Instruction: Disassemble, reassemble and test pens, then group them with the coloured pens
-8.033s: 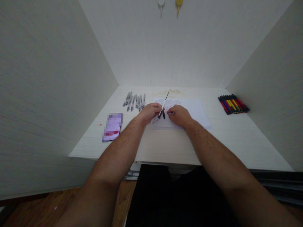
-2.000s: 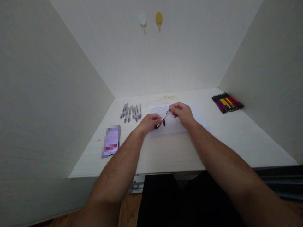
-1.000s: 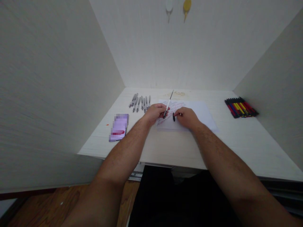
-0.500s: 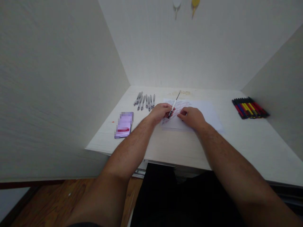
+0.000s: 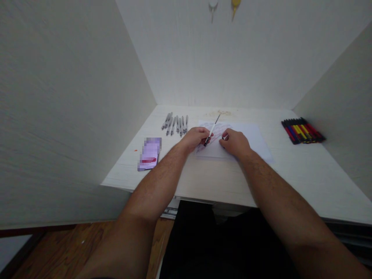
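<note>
My left hand [image 5: 197,138] pinches a slim pen [image 5: 212,129] that slants up and away, its dark end low by the fingers and a white middle above. A thin darker part sticks out at its far end. Just to the right, my right hand [image 5: 235,142] is closed, with a small dark thing [image 5: 224,138] between thumb and fingers, too small to make out fully. Both hands are over white paper sheets [image 5: 255,139], whose left part carries reddish and dark scribbled strokes [image 5: 222,130]. A gap separates the two hands.
Several clear-barrelled pens [image 5: 176,124] lie in a loose row at the back left. A phone [image 5: 150,153] with a lit purple screen is nearer on the left. Several dark pens with red, yellow and blue parts [image 5: 302,131] lie by the right wall. Panels [image 5: 203,58] enclose the white desk.
The right hand has moved slightly away from the left hand, and the small dark thing in its fingers shows more. The left hand still holds the pen. The whole view has shifted slightly.
</note>
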The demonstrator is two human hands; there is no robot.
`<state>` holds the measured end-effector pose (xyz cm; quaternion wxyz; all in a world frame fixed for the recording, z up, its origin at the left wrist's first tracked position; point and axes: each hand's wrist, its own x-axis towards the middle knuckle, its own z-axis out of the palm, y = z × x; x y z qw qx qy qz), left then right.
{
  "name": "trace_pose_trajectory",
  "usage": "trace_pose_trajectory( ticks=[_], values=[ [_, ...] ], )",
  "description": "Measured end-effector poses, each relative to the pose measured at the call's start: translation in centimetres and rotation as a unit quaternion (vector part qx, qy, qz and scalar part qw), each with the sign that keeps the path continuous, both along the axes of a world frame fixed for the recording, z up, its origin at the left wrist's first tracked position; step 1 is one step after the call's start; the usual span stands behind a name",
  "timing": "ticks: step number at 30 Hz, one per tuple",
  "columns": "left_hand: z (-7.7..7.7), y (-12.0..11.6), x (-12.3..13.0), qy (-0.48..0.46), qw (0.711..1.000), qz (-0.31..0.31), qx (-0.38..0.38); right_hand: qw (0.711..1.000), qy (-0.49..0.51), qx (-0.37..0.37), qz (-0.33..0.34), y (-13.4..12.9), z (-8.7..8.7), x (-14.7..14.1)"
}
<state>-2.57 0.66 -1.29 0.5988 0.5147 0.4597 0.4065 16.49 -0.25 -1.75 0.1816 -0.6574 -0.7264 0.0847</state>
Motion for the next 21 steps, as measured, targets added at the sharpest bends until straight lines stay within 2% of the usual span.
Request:
trace_pose_trajectory(
  ticks=[9,12,15,18,21],
  values=[
    [0.1,0.1,0.0,0.005,1.0,0.004,-0.014,1.0,0.001,-0.009,0.005,0.2,-0.2,0.1],
    [0.2,0.1,0.0,0.006,1.0,0.012,-0.01,0.999,0.05,0.004,0.003,0.6,-0.1,0.3],
    [0.2,0.1,-0.1,0.012,1.0,0.013,-0.009,0.987,0.157,0.031,0.002,1.0,0.1,0.5],
    [0.2,0.0,-0.2,0.022,1.0,0.006,0.001,0.944,0.323,0.059,-0.02,1.5,0.2,0.5],
    [0.0,0.0,-0.3,0.028,1.0,-0.009,0.01,0.868,0.494,0.041,-0.036,1.7,0.5,0.5]
  ],
)
